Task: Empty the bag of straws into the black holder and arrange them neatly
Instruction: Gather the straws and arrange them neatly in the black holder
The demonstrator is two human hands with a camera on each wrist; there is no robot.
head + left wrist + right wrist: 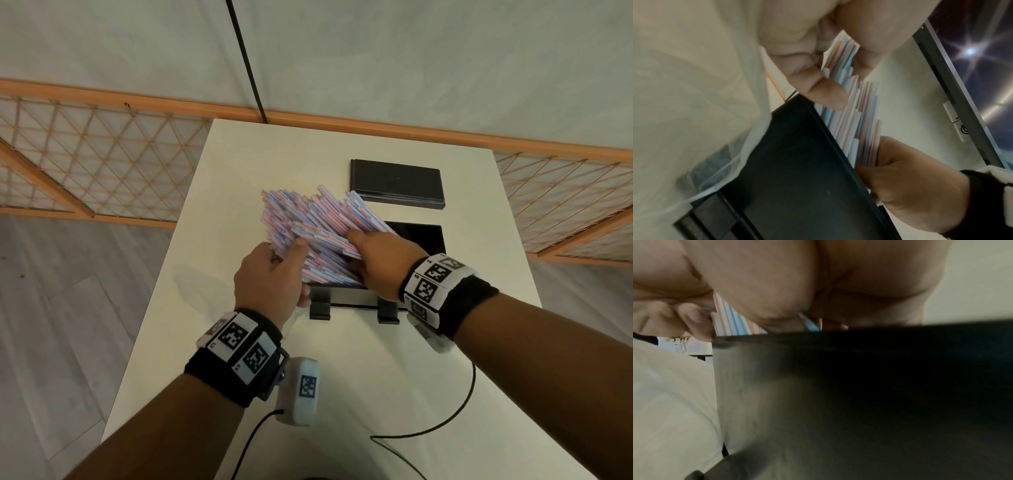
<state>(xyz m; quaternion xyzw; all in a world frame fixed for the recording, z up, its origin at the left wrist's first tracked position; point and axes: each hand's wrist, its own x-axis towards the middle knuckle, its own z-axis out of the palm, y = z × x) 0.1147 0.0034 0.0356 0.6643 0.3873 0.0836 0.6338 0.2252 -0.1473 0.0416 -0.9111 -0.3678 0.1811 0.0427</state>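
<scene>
Setting: white bench [342, 377] against a pale wall, wooden lattice rail behind, grey plank floor to the left.
Left fingers: curled around the near-left side of the straws [308, 219], thumb [298, 248] laid on top of the bundle; seen from the left wrist view, fingertips [826, 91] pressing into the striped paper sleeves.
Left hand: [270, 277] just past the holder's near-left corner, wristband with printed markers behind it.
Right fingers: wrapped around the near-right side of the same bundle, thumb [356, 236] on top; underside grip hidden from the head view.
Right hand: [387, 263] over the black holder's near rim, marker wristband behind it.
Straws: red-, blue- and white-striped, fanned out unevenly, lower ends inside the black holder [421, 236], upper ends leaning toward the bench's far-left corner.
Black holder: near the middle of the bench, slightly toward its right edge, two feet facing the near edge.
Black lid: [397, 185] flat, beyond the holder toward the far edge.
Cables: [445, 425] trailing across the near part of the bench.
</scene>
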